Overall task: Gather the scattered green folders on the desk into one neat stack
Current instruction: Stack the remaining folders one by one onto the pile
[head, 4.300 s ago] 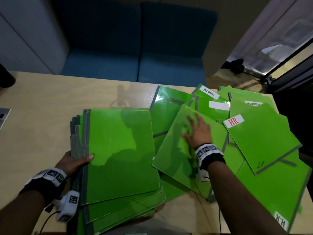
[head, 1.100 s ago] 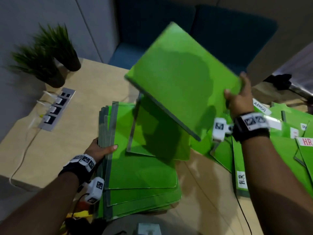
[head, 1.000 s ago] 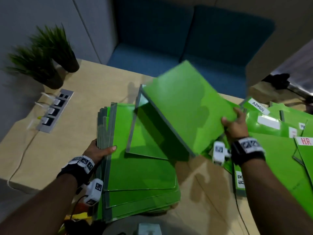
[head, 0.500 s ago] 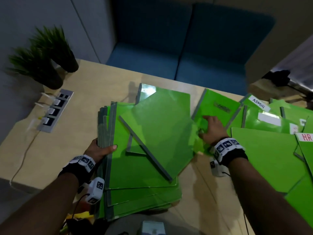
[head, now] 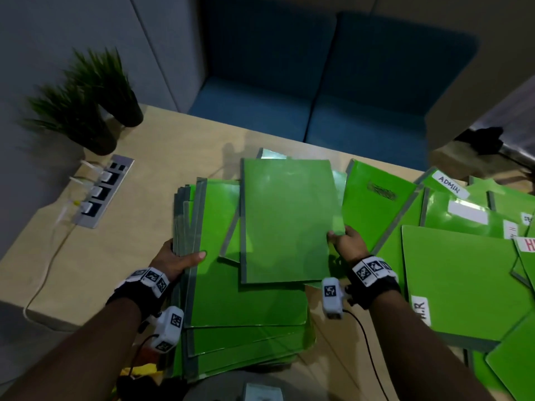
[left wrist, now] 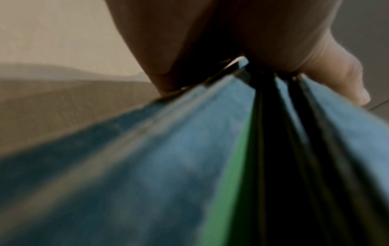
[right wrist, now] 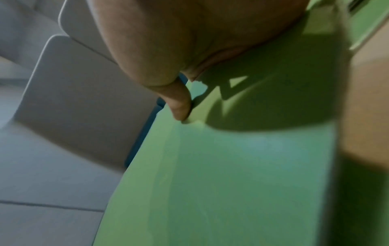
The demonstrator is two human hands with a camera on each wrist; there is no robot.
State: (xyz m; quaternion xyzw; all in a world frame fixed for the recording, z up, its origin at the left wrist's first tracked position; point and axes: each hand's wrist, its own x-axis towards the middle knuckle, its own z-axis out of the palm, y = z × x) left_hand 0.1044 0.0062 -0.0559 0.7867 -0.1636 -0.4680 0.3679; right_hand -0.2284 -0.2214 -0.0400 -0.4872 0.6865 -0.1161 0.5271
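Right hand grip pinches top folder at its right edge, lying skewed on stack; left hand clamps stack's left spines. Slide folder left and nearer, flush with spines; loose folders remain right of stack.

Left wrist view badly blurred: only smeared spines of the stack under the left hand, fingertips lost behind the edges. Right wrist view soft too, fingers of the right hand hidden beneath the top folder. In the head view, red-lettered label cut off at the right edge; lower folders of the stack mostly covered; small label unreadable.
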